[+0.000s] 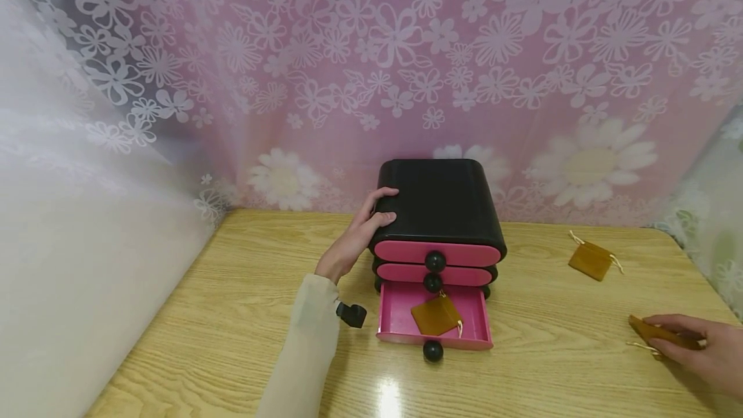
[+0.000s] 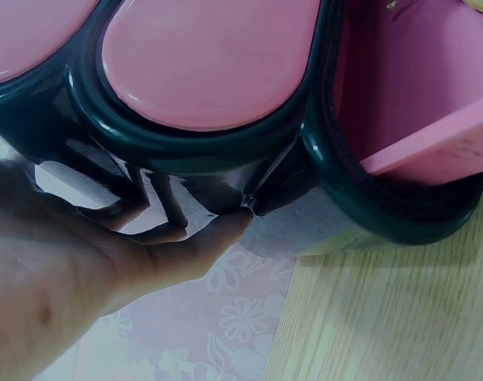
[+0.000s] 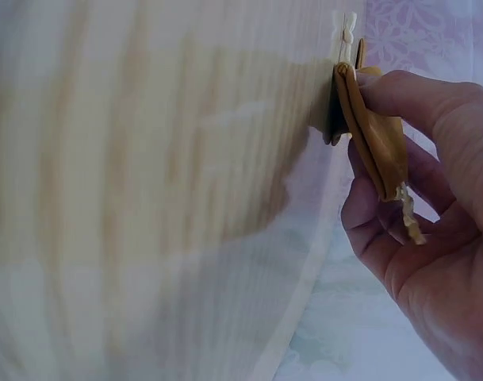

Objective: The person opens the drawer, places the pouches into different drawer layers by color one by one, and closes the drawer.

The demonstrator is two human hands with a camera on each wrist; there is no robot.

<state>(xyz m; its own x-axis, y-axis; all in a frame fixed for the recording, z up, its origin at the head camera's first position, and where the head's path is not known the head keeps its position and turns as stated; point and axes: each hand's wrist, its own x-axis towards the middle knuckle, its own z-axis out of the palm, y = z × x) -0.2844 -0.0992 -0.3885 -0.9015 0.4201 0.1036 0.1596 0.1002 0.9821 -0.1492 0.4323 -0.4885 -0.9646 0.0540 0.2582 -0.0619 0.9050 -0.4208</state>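
A black drawer unit (image 1: pixel 438 202) with pink drawer fronts stands on the table, its bottom drawer (image 1: pixel 395 315) pulled out. My left hand (image 1: pixel 360 231) rests against the unit's left side and top edge; in the left wrist view its fingers (image 2: pixel 213 238) touch the glossy side. A brown drawstring pouch (image 1: pixel 429 318) lies in the bottom drawer. At the right, my right hand (image 1: pixel 708 347) pinches another brown pouch (image 3: pixel 380 135) between thumb and fingers, its pale cord dangling, low over the table.
Farther back on the right, one more brown pouch (image 1: pixel 591 260) lies on the wooden table (image 1: pixel 232 315). Black round knobs (image 1: pixel 433 351) stick out from the drawers. A flowered pink curtain (image 1: pixel 371 82) hangs behind the table.
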